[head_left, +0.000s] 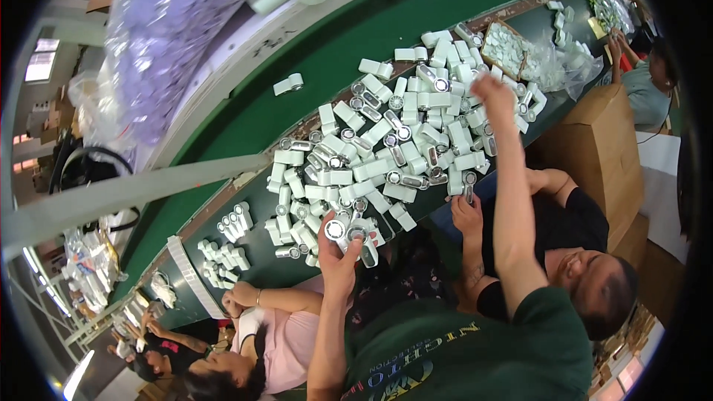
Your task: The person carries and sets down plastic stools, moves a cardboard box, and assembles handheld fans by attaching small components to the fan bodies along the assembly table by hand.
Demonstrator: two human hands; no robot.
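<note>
Thickly heaped casings [369, 171] beside a basket [524, 62]

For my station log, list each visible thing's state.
Left hand: closed around white units
Right hand: raised, grip unclear
Other white units: mostly heaped, some lined up
Basket: open, filled with pale pieces
Purple-tinted bag: full, bulging
Clear bag: crumpled
Cardboard box: open or shut unclear
</note>
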